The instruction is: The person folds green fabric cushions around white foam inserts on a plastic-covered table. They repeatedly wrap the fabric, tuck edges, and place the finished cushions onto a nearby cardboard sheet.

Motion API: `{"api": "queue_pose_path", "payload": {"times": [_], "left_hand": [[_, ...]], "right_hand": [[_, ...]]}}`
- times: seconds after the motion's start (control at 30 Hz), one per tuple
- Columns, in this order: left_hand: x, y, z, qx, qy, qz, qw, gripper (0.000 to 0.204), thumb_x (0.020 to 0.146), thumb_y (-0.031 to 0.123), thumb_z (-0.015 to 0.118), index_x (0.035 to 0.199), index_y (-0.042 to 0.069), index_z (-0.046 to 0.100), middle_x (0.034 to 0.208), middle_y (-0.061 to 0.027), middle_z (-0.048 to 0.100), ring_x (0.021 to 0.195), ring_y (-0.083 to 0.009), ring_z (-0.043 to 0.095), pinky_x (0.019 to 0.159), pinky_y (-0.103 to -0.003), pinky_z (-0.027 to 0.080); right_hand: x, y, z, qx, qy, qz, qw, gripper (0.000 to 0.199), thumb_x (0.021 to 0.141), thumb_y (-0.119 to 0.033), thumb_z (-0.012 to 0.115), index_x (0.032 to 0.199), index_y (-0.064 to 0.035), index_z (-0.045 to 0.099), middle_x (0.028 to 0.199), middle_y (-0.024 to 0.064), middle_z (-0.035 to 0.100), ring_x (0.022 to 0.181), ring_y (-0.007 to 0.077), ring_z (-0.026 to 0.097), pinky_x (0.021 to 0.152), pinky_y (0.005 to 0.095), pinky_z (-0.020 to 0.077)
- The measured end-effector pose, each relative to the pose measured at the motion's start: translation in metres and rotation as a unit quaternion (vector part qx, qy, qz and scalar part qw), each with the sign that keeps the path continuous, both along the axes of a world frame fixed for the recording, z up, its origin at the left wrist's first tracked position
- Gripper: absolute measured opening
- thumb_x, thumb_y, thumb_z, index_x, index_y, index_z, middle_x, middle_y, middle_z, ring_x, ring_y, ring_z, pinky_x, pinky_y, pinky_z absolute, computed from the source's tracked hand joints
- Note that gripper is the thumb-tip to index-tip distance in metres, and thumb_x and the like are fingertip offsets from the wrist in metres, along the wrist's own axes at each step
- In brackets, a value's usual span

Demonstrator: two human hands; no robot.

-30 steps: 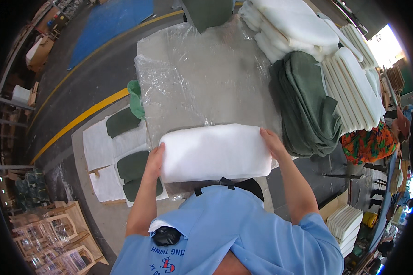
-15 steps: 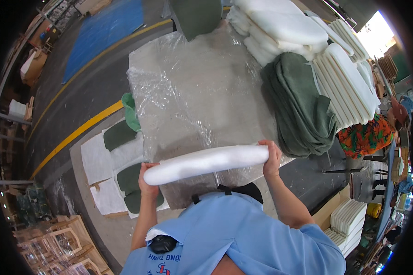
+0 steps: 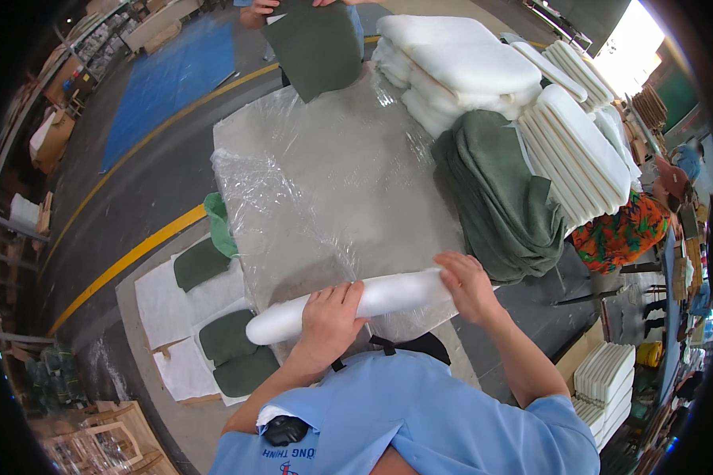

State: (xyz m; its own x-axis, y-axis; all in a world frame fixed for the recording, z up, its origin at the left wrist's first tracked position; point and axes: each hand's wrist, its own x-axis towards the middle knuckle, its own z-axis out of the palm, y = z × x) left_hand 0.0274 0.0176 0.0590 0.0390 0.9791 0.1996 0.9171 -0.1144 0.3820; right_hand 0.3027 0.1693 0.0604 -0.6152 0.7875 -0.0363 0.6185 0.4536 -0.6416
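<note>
at the table (image 3: 341, 170), white pad (image 3: 400, 296) crosswise

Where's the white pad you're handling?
Head view, below centre: the white pad is at the near edge of the table, left hand over it, right hand at its right end.

From the wearer's head, the fisheye view (edges bent, rim black) looks steeply down, close over the blue shirt (image 3: 420, 404), toward the plastic-covered tabletop (image 3: 356, 174).
</note>
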Motion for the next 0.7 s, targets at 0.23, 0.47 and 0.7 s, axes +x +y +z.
{"api": "queue_pose_path", "payload": {"times": [0.23,0.47,0.7], "left_hand": [[0.014,-0.008,-0.008,-0.009,0.016,0.005,1.0,0.057,0.069,0.018,0.087,0.119,0.008,0.063,0.111,-0.0092,0.071,0.1,-0.0279,0.069,0.085,-0.043,0.053],[0.017,-0.026,-0.026,-0.003,0.018,0.029,0.999,0.058,0.072,0.019,0.084,0.125,0.007,0.063,0.12,-0.0104,0.072,0.108,-0.0293,0.07,0.09,-0.045,0.052],[0.026,-0.025,-0.035,-0.021,0.006,0.008,1.0,0.059,0.071,0.023,0.084,0.123,0.007,0.063,0.121,-0.0104,0.071,0.107,-0.0294,0.068,0.091,-0.046,0.051]], "right_hand": [[-0.068,-0.048,0.002,0.101,-0.124,0.217,0.963,0.066,0.107,-0.049,0.054,0.147,0.0037,0.053,0.144,0.0224,0.064,0.136,0.0406,0.058,0.118,0.056,0.0406],[-0.102,0.025,0.02,-0.335,-0.171,0.254,0.891,0.079,0.113,-0.061,0.024,0.16,-0.0011,0.044,0.161,0.0243,0.049,0.15,0.0402,0.046,0.125,0.0448,0.0354],[-0.104,0.016,-0.042,-0.309,-0.202,0.365,0.855,0.076,0.114,-0.058,0.02,0.168,-0.0055,0.027,0.176,0.0162,0.025,0.163,0.033,0.02,0.133,0.0409,0.0169]]}}
